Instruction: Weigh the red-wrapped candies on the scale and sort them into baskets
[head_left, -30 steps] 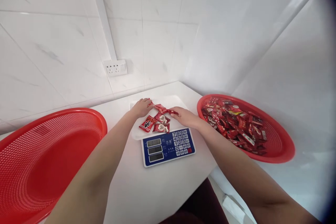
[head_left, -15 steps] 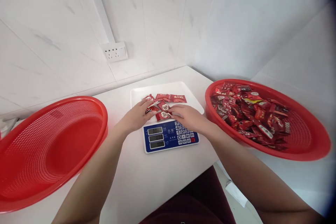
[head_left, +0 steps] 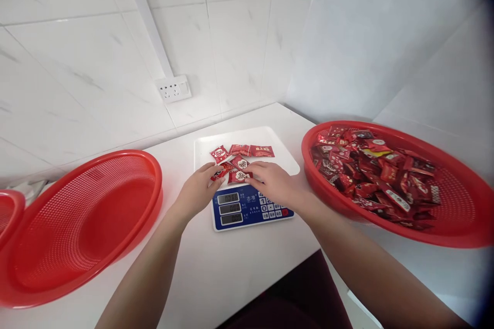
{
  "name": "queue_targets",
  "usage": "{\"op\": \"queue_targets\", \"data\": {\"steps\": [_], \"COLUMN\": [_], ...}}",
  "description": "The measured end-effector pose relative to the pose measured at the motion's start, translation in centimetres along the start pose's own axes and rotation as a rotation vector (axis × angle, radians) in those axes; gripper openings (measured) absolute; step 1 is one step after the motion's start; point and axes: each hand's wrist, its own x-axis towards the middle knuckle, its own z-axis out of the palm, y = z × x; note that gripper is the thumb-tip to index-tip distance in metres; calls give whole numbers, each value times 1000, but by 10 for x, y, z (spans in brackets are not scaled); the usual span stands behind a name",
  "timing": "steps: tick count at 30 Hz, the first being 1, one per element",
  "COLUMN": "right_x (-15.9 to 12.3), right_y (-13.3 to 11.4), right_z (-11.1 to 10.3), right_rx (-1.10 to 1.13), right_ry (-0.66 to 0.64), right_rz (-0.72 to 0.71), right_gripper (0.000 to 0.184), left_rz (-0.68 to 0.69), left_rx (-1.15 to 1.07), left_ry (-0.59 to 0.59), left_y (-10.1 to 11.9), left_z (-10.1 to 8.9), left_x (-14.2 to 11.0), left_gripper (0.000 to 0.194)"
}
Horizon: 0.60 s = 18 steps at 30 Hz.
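Observation:
Several red snack packets (head_left: 241,176) lie close together on the white pan (head_left: 203,147) of a digital scale. My left hand (head_left: 200,185) is at the left edge of the pile, fingers and thumb apart, tips touching or very near a packet there. From the right, my right hand (head_left: 272,180) reaches in with its thumb and fingers apart, tips at the edges of two packets with white heart-shaped labels. Both hands partly cover the pile's sides. The scale's blue panel (head_left: 250,211) carries displays and keys, some of them hidden behind my right hand.
A red plastic basket (head_left: 324,180) heaped with similar packets stands at the right. On the left is another red basket (head_left: 154,175) with its perforated bottom showing, and part of a third basket (head_left: 17,205). A socket (head_left: 173,88) is on the tiled wall.
My left fingers have drawn back from the upper-left packet, which now shows fully. My right hand has shifted slightly over the packets. The view has tilted a little.

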Motion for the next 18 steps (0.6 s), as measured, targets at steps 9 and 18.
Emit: {"op": "queue_targets", "data": {"steps": [9, 18], "right_x": [2, 4], "right_y": [-4, 3], "right_z": [4, 12], "right_rx": [10, 101], "right_ry": [2, 37], "right_rz": [104, 128], "right_gripper": [25, 25], "left_rz": [6, -80], "left_rx": [15, -255], "left_ry": [70, 145], "left_y": [1, 2], "left_z": [4, 2], "left_x": [5, 11], "left_gripper": [34, 27]}}
